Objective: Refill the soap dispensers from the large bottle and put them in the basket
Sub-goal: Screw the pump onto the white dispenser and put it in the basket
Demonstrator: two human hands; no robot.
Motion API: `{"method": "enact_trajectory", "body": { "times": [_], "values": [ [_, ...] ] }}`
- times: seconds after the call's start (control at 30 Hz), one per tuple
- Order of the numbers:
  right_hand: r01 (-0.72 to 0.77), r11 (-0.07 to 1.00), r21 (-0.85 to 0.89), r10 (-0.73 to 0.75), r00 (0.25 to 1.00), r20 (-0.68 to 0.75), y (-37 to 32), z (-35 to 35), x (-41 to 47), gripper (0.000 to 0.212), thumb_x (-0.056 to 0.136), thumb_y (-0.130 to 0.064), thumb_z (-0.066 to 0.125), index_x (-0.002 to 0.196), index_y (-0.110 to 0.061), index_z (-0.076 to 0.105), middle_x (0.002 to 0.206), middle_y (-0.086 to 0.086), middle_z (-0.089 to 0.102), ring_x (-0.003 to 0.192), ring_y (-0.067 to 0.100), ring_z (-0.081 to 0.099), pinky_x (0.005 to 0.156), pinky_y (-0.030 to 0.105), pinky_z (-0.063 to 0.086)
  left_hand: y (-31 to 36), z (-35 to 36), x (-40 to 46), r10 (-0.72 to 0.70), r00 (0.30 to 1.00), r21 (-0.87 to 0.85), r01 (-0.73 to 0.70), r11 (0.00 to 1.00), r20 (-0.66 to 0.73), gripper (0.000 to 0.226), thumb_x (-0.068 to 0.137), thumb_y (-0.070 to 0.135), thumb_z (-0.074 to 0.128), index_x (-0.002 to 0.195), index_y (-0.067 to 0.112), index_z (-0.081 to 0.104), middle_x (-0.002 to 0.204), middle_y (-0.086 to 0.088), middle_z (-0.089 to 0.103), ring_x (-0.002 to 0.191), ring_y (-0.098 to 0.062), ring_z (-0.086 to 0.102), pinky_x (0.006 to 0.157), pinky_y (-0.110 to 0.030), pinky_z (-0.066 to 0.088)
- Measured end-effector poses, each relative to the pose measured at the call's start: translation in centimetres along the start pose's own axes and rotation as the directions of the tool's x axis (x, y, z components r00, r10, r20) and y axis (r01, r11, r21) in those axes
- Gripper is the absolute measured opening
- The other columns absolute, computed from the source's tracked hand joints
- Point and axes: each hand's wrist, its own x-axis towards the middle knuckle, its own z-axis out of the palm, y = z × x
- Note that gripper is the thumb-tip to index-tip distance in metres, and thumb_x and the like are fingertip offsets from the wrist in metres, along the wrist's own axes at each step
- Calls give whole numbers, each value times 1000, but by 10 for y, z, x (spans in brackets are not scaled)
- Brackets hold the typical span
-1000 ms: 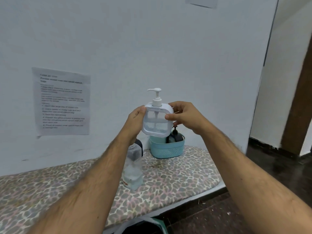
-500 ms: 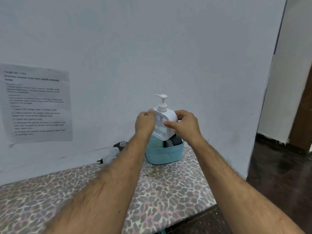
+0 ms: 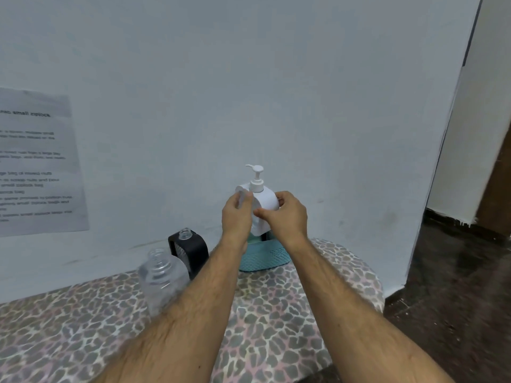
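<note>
so in the last second the white dispenser (image 3: 262,210) has come down from chest height to right over the teal basket (image 3: 272,258), left hand (image 3: 237,218) and right hand (image 3: 284,217) both pinching its sides, basically about to drop it in.

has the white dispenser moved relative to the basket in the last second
Yes. The white dispenser, held by both hands, came down toward the teal basket; its base now sits at the rim.
</note>
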Motion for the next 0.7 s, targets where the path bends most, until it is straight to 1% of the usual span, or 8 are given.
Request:
{"method": "enact_trajectory", "body": {
  "times": [0.07, 0.13, 0.27, 0.37, 0.43, 0.5, 0.57, 0.7],
  "values": [
    [-11, 999, -33, 11, 1000, 1, 9, 9, 2, 50, 69, -36, 84, 110, -18, 62, 97, -9, 67, 85, 9, 65, 61, 16, 46, -7, 0, 4, -5, 1000, 24, 5, 1000, 4, 27, 99, 28, 55, 116, 9, 64, 112, 0, 68, 93, -2, 61, 72, -16, 45],
    [-16, 996, -87, 16, 1000, 6, 17, 17, 5, 49, 69, -41, 83, 106, -19, 62, 95, -8, 68, 82, 10, 65, 63, 20, 49, -15, 1, 10, -18, 1000, 34, 18, 999, -6, 21, 98, 23, 56, 107, 6, 65, 105, -2, 69, 87, -5, 61, 70, -18, 46],
    [-8, 983, -182, 14, 999, 29, 28, 26, 9, 43, 68, -42, 82, 95, -18, 58, 85, -9, 64, 76, 10, 62, 56, 18, 43, -32, 2, 24, -77, 997, 43, 77, 996, 1, 15, 93, 21, 64, 101, 8, 67, 103, -4, 71, 93, -16, 67, 79, -29, 55],
    [-13, 972, -234, 26, 998, 51, 36, 29, 10, 38, 71, -41, 80, 92, -20, 55, 82, -9, 59, 74, 10, 58, 55, 18, 40, -47, 5, 32, -97, 995, 82, 97, 992, -8, 9, 90, 15, 67, 98, 10, 69, 102, -5, 72, 95, -19, 68, 85, -35, 57],
    [-1, 964, -267, 20, 997, 68, 41, 32, 12, 37, 72, -38, 79, 95, -18, 59, 83, -10, 58, 71, 7, 54, 51, 14, 33, -56, 7, 36, -127, 992, 95, 128, 987, -18, 13, 89, 10, 67, 101, 7, 69, 103, -6, 72, 93, -18, 67, 81, -32, 56],
    [17, 954, -298, 10, 996, 87, 47, 35, 14, 38, 74, -36, 78, 100, -15, 62, 86, -7, 61, 70, 5, 52, 49, 13, 29, -63, 8, 41, -147, 988, 128, 151, 980, -41, 10, 88, 7, 66, 97, 3, 67, 98, -11, 71, 85, -20, 65, 76, -34, 55],
    [24, 935, -354, 10, 995, 95, 50, 38, 15, 38, 75, -37, 77, 101, -14, 61, 92, -2, 66, 73, 9, 52, 49, 15, 30, -66, 9, 46, -177, 983, 194, 183, 964, -52, 8, 88, 6, 64, 93, 0, 64, 93, -15, 69, 83, -27, 64, 75, -39, 55],
    [27, 860, -509, 34, 993, 110, 54, 44, 15, 41, 76, -46, 73, 97, -14, 58, 91, 1, 69, 74, 16, 58, 50, 27, 36, -65, 9, 58, -258, 965, 295, 258, 920, -42, 18, 82, -3, 63, 98, 5, 66, 99, -18, 70, 94, -34, 67, 83, -50, 58]
  ]
}}
